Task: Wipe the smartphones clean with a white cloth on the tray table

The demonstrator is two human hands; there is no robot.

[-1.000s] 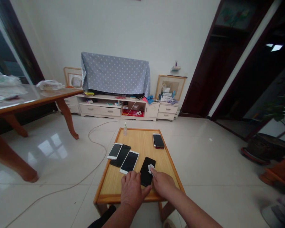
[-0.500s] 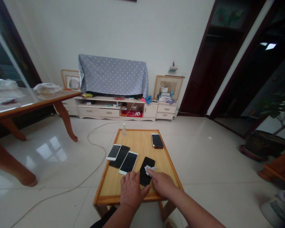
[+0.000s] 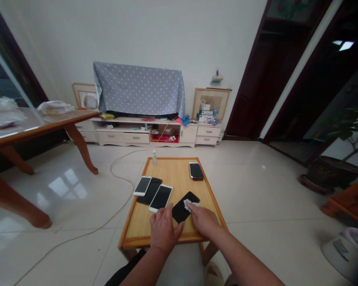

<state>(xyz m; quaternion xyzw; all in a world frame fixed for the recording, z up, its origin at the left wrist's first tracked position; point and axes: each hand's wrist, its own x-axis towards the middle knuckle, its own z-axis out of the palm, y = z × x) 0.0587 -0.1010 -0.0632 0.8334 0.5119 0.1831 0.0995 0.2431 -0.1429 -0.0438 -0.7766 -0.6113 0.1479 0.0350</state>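
Under both hands lies a black phone [image 3: 183, 206] on the low wooden table [image 3: 143, 234]. Right hand [image 3: 203, 219] pinches a white wipe [image 3: 187, 204] against its screen; left hand [image 3: 162, 230] rests flat, fingers spread, steadying its near edge. Three phones [image 3: 152, 191] lie just left.

Low wood table [image 3: 143, 230] w/ phones [image 3: 161, 197], bottle [image 3: 154, 158]

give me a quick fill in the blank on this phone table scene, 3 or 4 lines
1. The right hand presses a small white ____ onto the black phone.
2. The left hand steadies that phone at its ____ end.
3. Counting every phone on the wooden table, there are ____.
4. The small clear bottle stands at the table's far ____ corner.

Missing words: wipe; near; five; left
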